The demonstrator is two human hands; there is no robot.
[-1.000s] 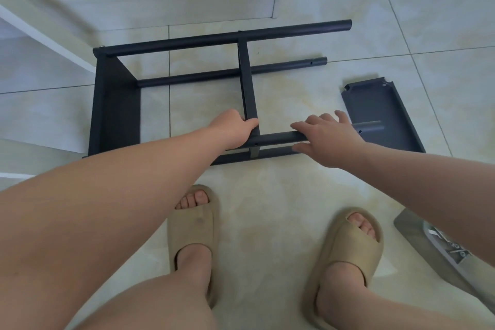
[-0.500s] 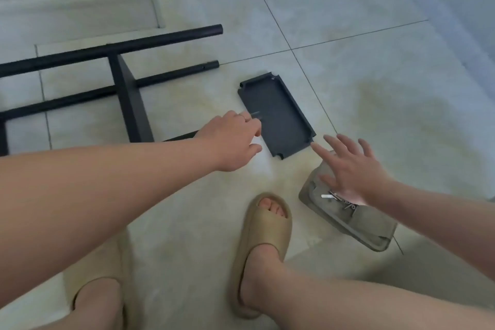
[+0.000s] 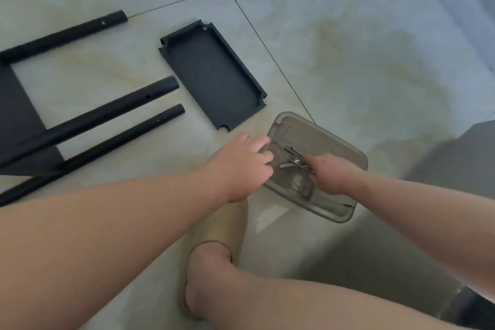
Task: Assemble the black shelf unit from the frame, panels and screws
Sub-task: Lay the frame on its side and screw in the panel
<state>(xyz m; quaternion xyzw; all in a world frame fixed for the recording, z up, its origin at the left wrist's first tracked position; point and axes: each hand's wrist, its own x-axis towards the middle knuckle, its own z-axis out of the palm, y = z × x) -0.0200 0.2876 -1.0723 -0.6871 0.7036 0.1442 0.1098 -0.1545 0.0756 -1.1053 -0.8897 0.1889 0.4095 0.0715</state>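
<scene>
Left hand [image 3: 241, 166] grips the tray [image 3: 334, 142] at its left rim. Right hand [image 3: 330, 177] curls among the screws [image 3: 294, 157]; whether it pinches one cannot be told. Small, hard, probably slippery, they suit a fingertip pinch mid-shank.

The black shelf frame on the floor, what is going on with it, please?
A person has both hands in a clear tray on the floor. The right hand is at the screws, the left hand at the tray's rim; whether either holds a screw is hidden. The frame lies untouched, and a loose black panel lies beside it, not yet fitted.
</scene>
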